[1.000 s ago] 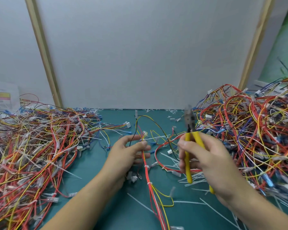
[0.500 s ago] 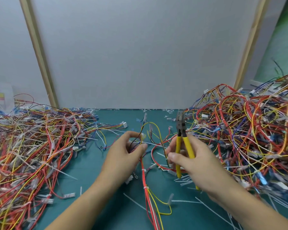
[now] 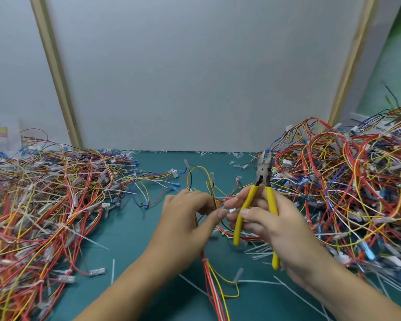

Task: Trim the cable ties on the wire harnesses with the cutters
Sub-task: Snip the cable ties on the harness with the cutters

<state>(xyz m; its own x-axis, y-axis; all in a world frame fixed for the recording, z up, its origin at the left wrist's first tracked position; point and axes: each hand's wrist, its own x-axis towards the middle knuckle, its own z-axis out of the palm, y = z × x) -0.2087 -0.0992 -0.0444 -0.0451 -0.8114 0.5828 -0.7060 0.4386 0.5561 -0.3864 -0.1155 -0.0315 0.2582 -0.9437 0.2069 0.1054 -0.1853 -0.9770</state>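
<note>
My right hand (image 3: 278, 224) grips the yellow-handled cutters (image 3: 262, 200), jaws pointing up and slightly parted. My left hand (image 3: 185, 218) pinches a wire harness (image 3: 214, 281) of red and yellow wires that runs from between my hands down to the near edge. Its upper wires (image 3: 196, 172) loop up behind my fingers, ending in small white connectors. The fingertips of both hands nearly meet at the centre, and the left hand looks blurred.
A large heap of harnesses (image 3: 44, 205) covers the left of the green mat (image 3: 130, 232). A taller heap (image 3: 352, 188) fills the right. Cut white tie tails (image 3: 257, 250) litter the mat. A grey panel (image 3: 195, 77) closes the back.
Both hands have drawn closer together at the centre. The cutters' jaws have opened a little. The left hand has shifted its pinch on the harness toward the right hand.
</note>
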